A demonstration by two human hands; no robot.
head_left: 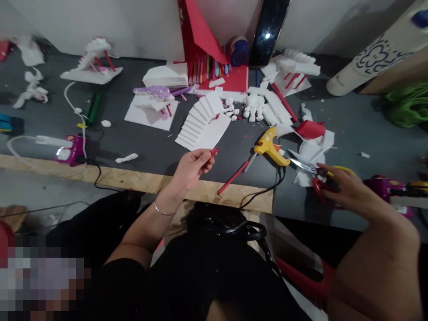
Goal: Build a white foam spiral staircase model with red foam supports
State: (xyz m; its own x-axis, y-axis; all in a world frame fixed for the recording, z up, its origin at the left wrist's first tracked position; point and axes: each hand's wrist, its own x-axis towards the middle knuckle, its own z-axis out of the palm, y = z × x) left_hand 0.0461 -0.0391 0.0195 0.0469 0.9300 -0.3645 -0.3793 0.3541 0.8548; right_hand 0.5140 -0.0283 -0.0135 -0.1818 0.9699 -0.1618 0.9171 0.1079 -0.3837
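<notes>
Between the thumb and fingers of my left hand (197,166) is a short red paper tube (214,152), held above the table's front edge. My right hand (354,191) reaches out to the right, its fingers around the red and yellow handles of a pair of scissors (306,166). The blades point left, over white scraps (312,151). A yellow glue gun (271,146) lies between my hands. Beside its nozzle, a longer red stick (233,178) sticks out over the wooden edge. Beyond my left hand is a fan of white strips on a white sheet (202,122).
Small white models on red legs stand at the back left (92,64), centre-left (152,104) and back right (294,71). A tall patterned bottle (371,55) leans at right, near green yarn (409,104). A purple power socket (72,149) and cables lie at left. A phone (269,31) stands upright behind.
</notes>
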